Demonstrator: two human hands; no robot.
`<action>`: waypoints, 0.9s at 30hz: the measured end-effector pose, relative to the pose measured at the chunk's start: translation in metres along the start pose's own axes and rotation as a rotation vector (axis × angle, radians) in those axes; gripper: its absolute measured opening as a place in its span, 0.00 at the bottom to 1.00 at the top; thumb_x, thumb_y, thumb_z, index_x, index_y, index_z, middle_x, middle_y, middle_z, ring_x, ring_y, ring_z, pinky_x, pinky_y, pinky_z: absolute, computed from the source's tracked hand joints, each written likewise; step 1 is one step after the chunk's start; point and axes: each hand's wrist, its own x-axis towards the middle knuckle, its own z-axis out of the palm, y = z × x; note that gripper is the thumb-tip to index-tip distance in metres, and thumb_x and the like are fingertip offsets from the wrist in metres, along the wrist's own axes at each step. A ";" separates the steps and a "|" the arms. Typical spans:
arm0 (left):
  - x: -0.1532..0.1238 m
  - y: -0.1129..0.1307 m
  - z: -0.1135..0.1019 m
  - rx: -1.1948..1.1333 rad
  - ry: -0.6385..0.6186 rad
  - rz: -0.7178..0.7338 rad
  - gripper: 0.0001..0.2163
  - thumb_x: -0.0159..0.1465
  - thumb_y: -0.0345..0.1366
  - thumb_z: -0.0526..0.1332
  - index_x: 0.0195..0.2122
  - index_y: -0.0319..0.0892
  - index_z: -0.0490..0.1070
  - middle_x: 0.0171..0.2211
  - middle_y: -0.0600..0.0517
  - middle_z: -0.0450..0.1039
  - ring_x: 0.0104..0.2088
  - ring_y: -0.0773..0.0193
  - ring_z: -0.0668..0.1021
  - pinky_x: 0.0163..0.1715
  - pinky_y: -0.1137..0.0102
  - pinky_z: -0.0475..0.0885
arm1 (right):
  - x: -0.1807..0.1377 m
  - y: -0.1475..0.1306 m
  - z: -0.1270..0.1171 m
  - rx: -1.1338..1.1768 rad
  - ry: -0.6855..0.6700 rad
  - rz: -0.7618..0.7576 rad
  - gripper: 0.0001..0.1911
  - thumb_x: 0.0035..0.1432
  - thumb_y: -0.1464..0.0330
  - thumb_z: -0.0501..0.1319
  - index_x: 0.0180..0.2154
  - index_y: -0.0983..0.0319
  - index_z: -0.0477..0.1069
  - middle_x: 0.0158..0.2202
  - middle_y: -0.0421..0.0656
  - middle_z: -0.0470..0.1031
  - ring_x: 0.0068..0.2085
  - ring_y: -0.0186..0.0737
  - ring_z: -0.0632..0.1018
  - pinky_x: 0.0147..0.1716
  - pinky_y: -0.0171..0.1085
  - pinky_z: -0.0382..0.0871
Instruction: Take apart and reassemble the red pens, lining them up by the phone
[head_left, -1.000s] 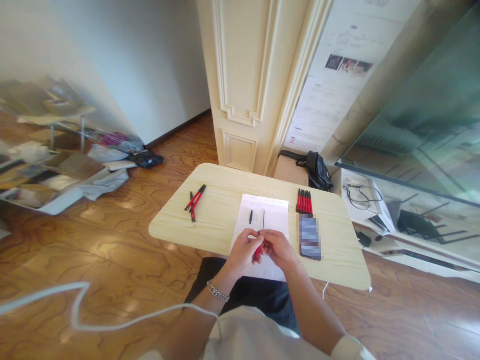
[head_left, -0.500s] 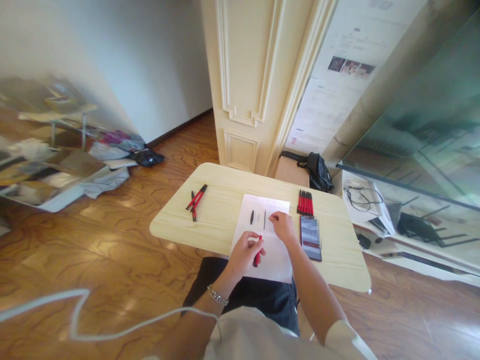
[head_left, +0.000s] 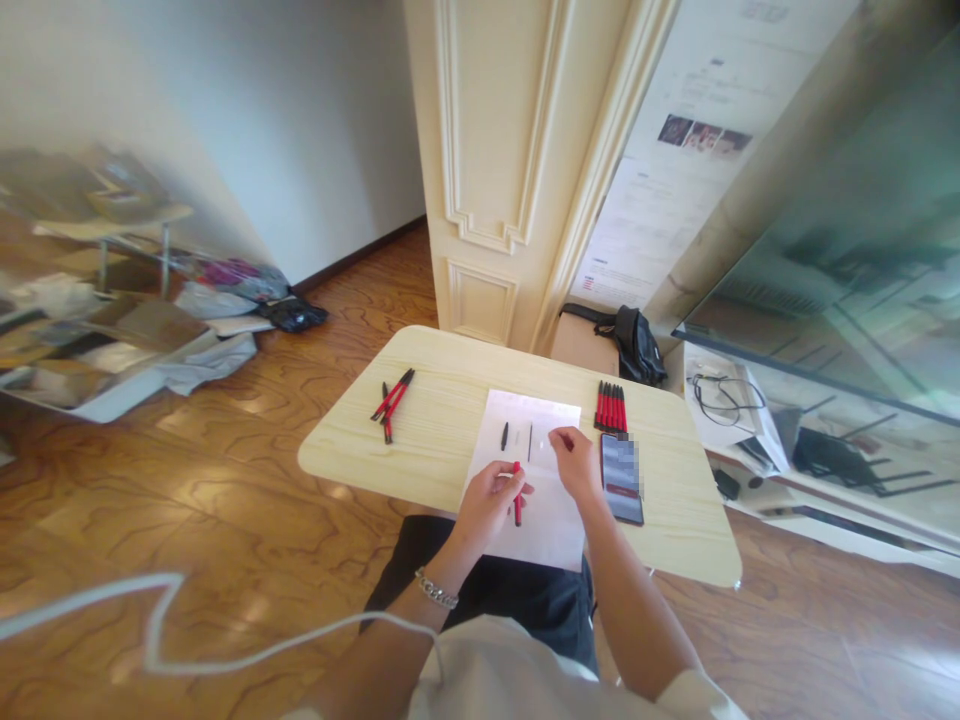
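A red pen barrel (head_left: 518,512) is pinched in my left hand (head_left: 487,500), over the lower half of a white paper sheet (head_left: 540,540). My right hand (head_left: 576,460) hovers at the sheet's right side, fingertips closed together; whatever they hold, if anything, is too small to see. On the paper lie a short black pen part (head_left: 505,436) and a thin dark pen refill (head_left: 530,443). A faint small pale mark or piece sits between them, too unclear to name.
Several red-and-black pens (head_left: 611,407) lie in a row at the table's right, above a phone (head_left: 622,480). More pens (head_left: 391,405) rest crossed at the left of the table (head_left: 442,360). A black bag (head_left: 637,345) sits behind it.
My right hand has moved slightly right, away from the refill. The red barrel in my left hand has turned a little more upright in view.
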 end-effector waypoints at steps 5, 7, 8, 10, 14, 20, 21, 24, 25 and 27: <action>0.005 0.001 0.002 0.037 0.107 0.065 0.16 0.58 0.49 0.62 0.37 0.39 0.69 0.33 0.46 0.80 0.33 0.59 0.81 0.32 0.69 0.73 | -0.050 -0.020 -0.004 0.179 -0.232 -0.021 0.10 0.54 0.61 0.60 0.34 0.61 0.73 0.31 0.42 0.77 0.32 0.37 0.75 0.31 0.34 0.66; 0.005 0.002 0.004 0.084 0.114 0.083 0.16 0.59 0.49 0.62 0.37 0.39 0.70 0.31 0.47 0.80 0.28 0.61 0.80 0.29 0.69 0.72 | -0.064 -0.024 0.000 0.205 -0.265 -0.008 0.08 0.53 0.63 0.61 0.33 0.61 0.72 0.29 0.41 0.77 0.31 0.36 0.75 0.29 0.33 0.66; 0.005 0.002 0.005 0.097 0.106 0.089 0.16 0.59 0.49 0.61 0.37 0.39 0.70 0.29 0.48 0.80 0.25 0.62 0.79 0.27 0.70 0.72 | -0.069 -0.025 0.001 0.211 -0.267 -0.003 0.07 0.53 0.64 0.61 0.32 0.61 0.71 0.28 0.40 0.76 0.30 0.36 0.75 0.28 0.33 0.66; 0.005 0.003 0.008 0.091 0.077 0.096 0.17 0.59 0.49 0.61 0.38 0.39 0.70 0.28 0.48 0.79 0.22 0.63 0.78 0.24 0.70 0.71 | -0.071 -0.025 0.002 0.216 -0.264 -0.001 0.06 0.54 0.65 0.60 0.32 0.61 0.71 0.27 0.40 0.76 0.29 0.35 0.75 0.28 0.32 0.66; 0.006 0.001 0.010 0.041 0.064 0.100 0.20 0.57 0.48 0.63 0.44 0.39 0.70 0.35 0.45 0.80 0.34 0.58 0.81 0.32 0.68 0.74 | -0.053 -0.014 -0.006 0.142 -0.195 0.032 0.08 0.55 0.64 0.59 0.33 0.61 0.71 0.28 0.41 0.77 0.29 0.36 0.76 0.29 0.33 0.66; 0.006 -0.008 0.002 0.083 0.051 0.116 0.16 0.58 0.46 0.63 0.40 0.39 0.71 0.35 0.45 0.79 0.36 0.58 0.80 0.36 0.67 0.74 | -0.005 0.010 -0.017 -0.267 -0.059 0.119 0.07 0.55 0.65 0.58 0.31 0.60 0.73 0.27 0.41 0.77 0.32 0.39 0.76 0.33 0.34 0.63; 0.006 -0.009 0.000 0.102 0.051 0.127 0.15 0.58 0.45 0.63 0.39 0.39 0.71 0.34 0.45 0.78 0.36 0.59 0.80 0.36 0.67 0.73 | 0.000 0.012 -0.017 -0.320 -0.072 0.121 0.07 0.55 0.66 0.58 0.31 0.60 0.73 0.27 0.42 0.78 0.33 0.40 0.76 0.33 0.35 0.62; 0.003 -0.009 -0.005 0.168 0.068 0.157 0.13 0.57 0.44 0.63 0.37 0.40 0.73 0.34 0.46 0.78 0.36 0.58 0.79 0.38 0.67 0.73 | 0.005 0.015 -0.011 -0.418 -0.099 0.110 0.08 0.56 0.66 0.58 0.31 0.61 0.74 0.30 0.44 0.78 0.34 0.41 0.77 0.33 0.35 0.61; 0.003 -0.009 -0.007 0.191 0.073 0.165 0.12 0.57 0.43 0.63 0.37 0.40 0.73 0.34 0.47 0.78 0.36 0.58 0.79 0.39 0.67 0.73 | 0.004 0.016 -0.009 -0.434 -0.098 0.101 0.09 0.56 0.66 0.57 0.31 0.61 0.74 0.31 0.45 0.78 0.34 0.41 0.77 0.33 0.35 0.61; 0.001 -0.006 -0.011 0.244 0.071 0.181 0.11 0.57 0.43 0.63 0.36 0.41 0.74 0.34 0.47 0.78 0.36 0.58 0.79 0.39 0.66 0.73 | 0.003 0.016 -0.006 -0.454 -0.094 0.086 0.09 0.57 0.65 0.57 0.32 0.62 0.74 0.31 0.46 0.78 0.35 0.42 0.76 0.33 0.36 0.60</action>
